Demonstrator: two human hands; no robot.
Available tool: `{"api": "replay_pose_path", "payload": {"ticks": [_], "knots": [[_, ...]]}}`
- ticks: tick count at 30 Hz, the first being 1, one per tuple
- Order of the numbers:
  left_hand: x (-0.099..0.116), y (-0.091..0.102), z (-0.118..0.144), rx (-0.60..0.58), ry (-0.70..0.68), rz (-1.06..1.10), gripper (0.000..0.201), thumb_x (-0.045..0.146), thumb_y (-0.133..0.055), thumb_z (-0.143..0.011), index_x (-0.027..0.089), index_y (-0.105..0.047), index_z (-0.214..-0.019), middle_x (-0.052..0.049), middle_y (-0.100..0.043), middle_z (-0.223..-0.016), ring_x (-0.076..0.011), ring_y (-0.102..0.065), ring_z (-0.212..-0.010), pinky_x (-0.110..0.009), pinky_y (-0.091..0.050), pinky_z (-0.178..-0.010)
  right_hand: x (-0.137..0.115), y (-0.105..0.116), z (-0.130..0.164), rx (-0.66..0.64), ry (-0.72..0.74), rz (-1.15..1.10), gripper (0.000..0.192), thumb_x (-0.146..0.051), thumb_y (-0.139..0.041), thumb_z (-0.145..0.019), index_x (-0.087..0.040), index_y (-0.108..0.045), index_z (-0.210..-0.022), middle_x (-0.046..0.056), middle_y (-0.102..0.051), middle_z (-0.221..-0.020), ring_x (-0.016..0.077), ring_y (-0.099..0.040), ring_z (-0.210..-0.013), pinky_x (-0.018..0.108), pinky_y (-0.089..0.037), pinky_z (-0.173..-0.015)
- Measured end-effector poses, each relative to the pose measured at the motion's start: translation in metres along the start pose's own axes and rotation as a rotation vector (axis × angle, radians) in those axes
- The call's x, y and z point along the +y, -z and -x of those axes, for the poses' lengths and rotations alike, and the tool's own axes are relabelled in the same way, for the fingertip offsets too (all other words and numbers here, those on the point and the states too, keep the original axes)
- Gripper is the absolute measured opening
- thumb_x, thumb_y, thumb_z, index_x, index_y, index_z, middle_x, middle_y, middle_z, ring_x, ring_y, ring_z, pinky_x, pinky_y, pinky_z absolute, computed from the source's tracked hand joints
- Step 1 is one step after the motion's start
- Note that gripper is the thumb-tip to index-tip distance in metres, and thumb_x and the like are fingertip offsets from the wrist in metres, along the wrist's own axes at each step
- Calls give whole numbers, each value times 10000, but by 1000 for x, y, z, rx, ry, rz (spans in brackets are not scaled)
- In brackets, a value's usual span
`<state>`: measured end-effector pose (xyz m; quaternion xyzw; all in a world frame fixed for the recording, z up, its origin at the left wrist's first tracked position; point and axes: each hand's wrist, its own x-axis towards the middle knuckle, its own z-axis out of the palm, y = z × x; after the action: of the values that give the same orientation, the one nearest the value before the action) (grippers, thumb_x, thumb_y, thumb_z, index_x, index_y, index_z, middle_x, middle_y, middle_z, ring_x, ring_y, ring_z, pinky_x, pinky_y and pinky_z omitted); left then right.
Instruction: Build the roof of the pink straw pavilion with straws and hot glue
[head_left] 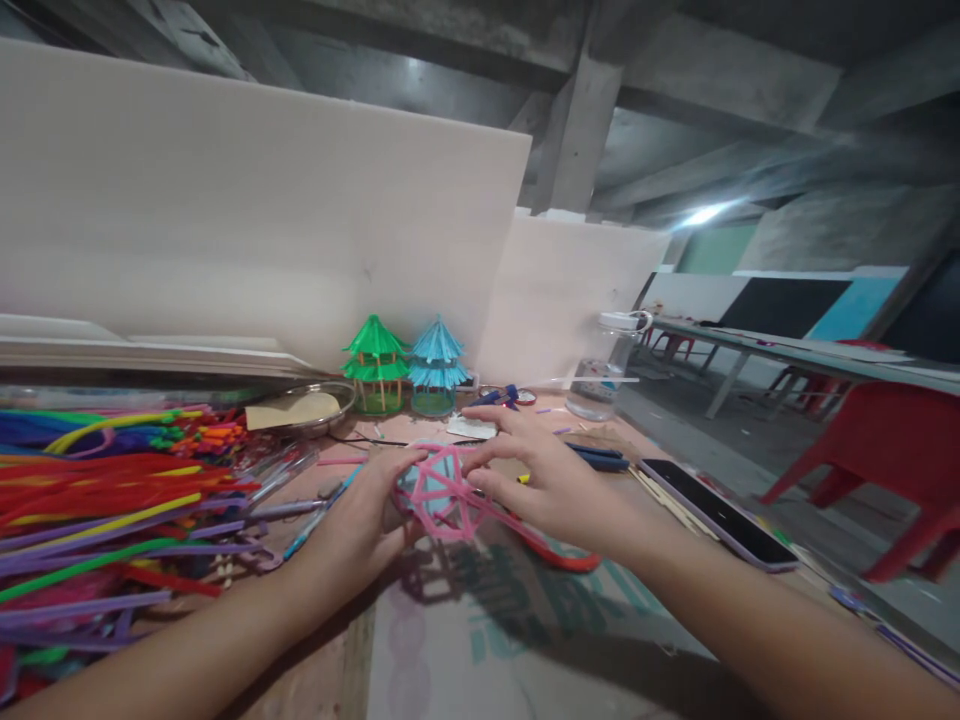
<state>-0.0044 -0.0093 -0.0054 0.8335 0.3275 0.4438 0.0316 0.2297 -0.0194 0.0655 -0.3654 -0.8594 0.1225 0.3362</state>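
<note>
A pink star-patterned frame [450, 527], seemingly made of pipe cleaners, is raised a little above the work surface, with a pale blue patch showing through it. My left hand [367, 515] is closed on its left side, thumb below and fingers above. At its right edge, my right hand [536, 470] has thumb and a bent finger against the frame, while another finger stretches out above. Pink strands run from the frame under my right hand toward a red strip [574, 562]. Blur hides the exact contact of the fingertips.
Bundles of coloured pipe cleaners [112, 490] lie at left, near a metal bowl [330, 400]. Behind stand a green pagoda model [376, 365] and a blue one [438, 365]. At right are a water bottle [606, 370], dark-handled pliers [600, 457] and a phone [716, 512].
</note>
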Motion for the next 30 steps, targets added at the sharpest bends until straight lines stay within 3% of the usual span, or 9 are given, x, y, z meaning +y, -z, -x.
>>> {"api": "replay_pose_path", "payload": {"ticks": [8, 14, 20, 25, 30], "knots": [[-1, 1, 0, -33, -37, -48, 502, 214, -627, -858, 248, -461, -1331, -107, -649, -1287, -267, -635, -1170, -433, -536, -970, -9, -1, -6, -146, -119, -196, 89, -189, -669, -860, -213, -686, -776, 65, -543, -1402, 224, -480, -1339, 449, -313, -1151], [3, 2, -1, -42, -22, -26, 496, 207, -615, -854, 266, -478, -1327, -101, -652, -1297, -274, -632, -1180, -438, -529, -982, -6, -4, -2, -113, -62, -164, 120, -192, -653, -871, -215, -667, -754, 75, -618, -1286, 242, -480, -1336, 481, -349, -1112], [5, 3, 0, -55, 14, -47, 515, 222, -612, -855, 269, -471, -1348, -95, -638, -1327, -273, -612, -1214, -436, -508, -1019, -4, -8, -1, -80, -15, -133, 135, -182, -646, -875, -203, -641, -742, 79, -593, -1312, 228, -551, -1238, 457, -400, -1071], [-1, -1, 3, -41, 70, -32, 534, 266, -628, -851, 240, -457, -1356, -114, -630, -1333, -283, -608, -1216, -442, -502, -1023, -2, -9, 1, 35, 90, 2, 102, -198, -622, -907, -213, -683, -826, 90, -638, -1233, 231, -569, -1198, 448, -430, -1040], [-4, -5, 3, -17, 253, 61, 557, 313, -643, -824, 215, -470, -1345, -137, -628, -1323, -301, -611, -1202, -475, -495, -1020, -1, -2, 2, 236, 244, 127, 176, -321, -540, -973, -220, -685, -968, 113, -659, -1198, 254, -568, -1183, 467, -424, -1038]]}}
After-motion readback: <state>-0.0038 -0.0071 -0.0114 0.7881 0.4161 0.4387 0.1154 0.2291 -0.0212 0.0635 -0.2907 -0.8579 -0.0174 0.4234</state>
